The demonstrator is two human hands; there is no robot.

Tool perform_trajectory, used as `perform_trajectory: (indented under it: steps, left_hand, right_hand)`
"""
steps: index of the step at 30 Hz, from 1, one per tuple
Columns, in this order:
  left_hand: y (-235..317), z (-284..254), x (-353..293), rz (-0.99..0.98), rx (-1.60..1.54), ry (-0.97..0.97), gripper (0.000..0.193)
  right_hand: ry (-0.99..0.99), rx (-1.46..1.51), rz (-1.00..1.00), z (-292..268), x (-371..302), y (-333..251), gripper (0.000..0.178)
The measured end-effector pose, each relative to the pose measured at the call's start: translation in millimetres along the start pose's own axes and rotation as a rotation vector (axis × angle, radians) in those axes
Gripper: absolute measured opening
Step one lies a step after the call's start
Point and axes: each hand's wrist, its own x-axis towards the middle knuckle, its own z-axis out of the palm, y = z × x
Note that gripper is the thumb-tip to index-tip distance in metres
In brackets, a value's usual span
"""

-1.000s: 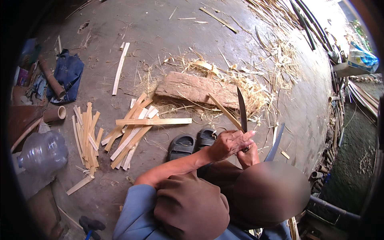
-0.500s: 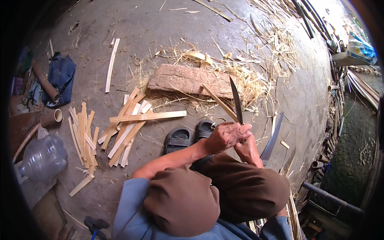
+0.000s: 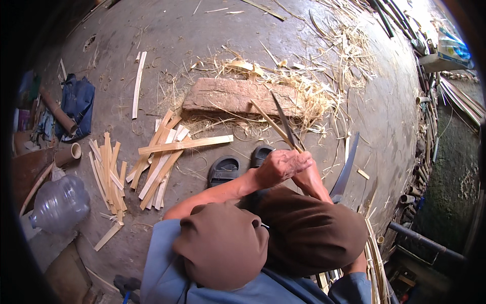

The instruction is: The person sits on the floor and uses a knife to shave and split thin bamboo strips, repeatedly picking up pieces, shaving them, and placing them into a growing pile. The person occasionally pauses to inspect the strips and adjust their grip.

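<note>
My left hand (image 3: 281, 166) is closed around the lower end of a slim bamboo strip (image 3: 267, 117), which slants up and away to the left. Just behind it, partly covered by it, my right hand (image 3: 310, 178) is closed on a knife whose handle is hidden. The dark knife blade (image 3: 282, 115) points away from me, crossing close to the strip near my hands; whether they touch I cannot tell. Beyond the tips lies a rough wooden block (image 3: 223, 95) on the floor, with pale shavings (image 3: 316, 101) heaped around its right end.
Bundles of split bamboo strips (image 3: 161, 162) lie to the left of my sandals (image 3: 224, 169). A saw (image 3: 347, 169) lies to the right. At the left edge are a clear plastic bottle (image 3: 61, 200) and bamboo tubes (image 3: 68, 153); poles (image 3: 425, 147) line the right side.
Both hands have shifted slightly left and towards me. The knife blade has tilted left, closer to the bamboo strip. The view has moved a little too.
</note>
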Motion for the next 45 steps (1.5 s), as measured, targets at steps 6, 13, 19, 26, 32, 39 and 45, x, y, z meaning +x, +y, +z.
perform_trajectory:
  steps: [6, 13, 19, 26, 32, 39, 45]
  left_hand:
    - [-7.5, -13.9, -20.9, -0.155, 0.078, -0.114, 0.027]
    - [-24.8, -56.4, 35.7, -0.149, 0.115, 0.012, 0.041]
    - [-161.5, -122.0, 40.7, -0.553, 0.532, -0.217, 0.103]
    - [-278.5, -140.1, -13.2, -0.58, 0.909, -1.151, 0.147]
    - [-256.1, -124.4, -49.0, -0.552, 0.835, -1.053, 0.143]
    - [-155.5, -92.5, -87.4, -0.746, 0.751, -0.829, 0.136]
    - [-152.9, -114.1, -81.5, -0.837, 0.642, -0.832, 0.127]
  right_hand:
    - [0.039, 0.071, -0.098, 19.0, 19.2, -11.2, 0.02]
    - [0.002, 0.322, -0.073, -39.0, 10.3, -89.2, 0.025]
    - [-0.078, 0.425, 0.029, -108.0, -1.3, -107.1, 0.026]
    - [-0.187, 0.545, 0.185, -120.7, 16.7, -117.6, 0.022]
    - [-0.183, 0.513, 0.061, -119.3, 17.2, -93.8, 0.038]
    - [-0.098, 0.435, -0.063, -93.6, 18.8, -87.9, 0.059]
    - [0.214, 0.225, -0.275, -90.8, 7.1, -119.1, 0.048]
